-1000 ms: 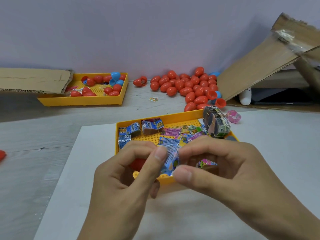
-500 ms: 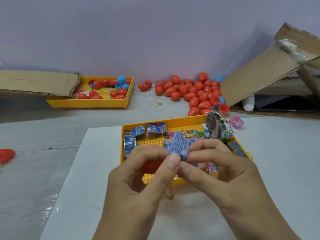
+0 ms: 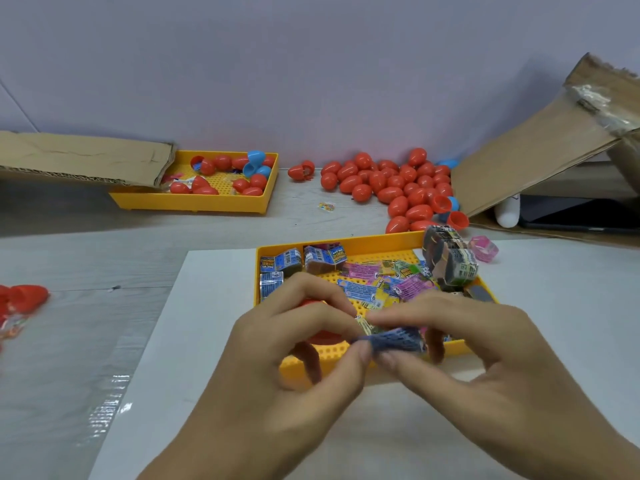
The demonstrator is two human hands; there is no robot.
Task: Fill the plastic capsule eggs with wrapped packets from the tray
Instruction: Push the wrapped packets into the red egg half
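While packets fill the near tray, eggs sit in the far tray.

**Orange trays, red eggs, bright printed packets**

The near tray is orange-yellow with a dotted grid floor. Its packets are blue, pink, green and yellow with printed text. At 12 o'clock lies a pile of red eggs. At 10 o'clock the far tray, the same orange, holds red and blue shells.
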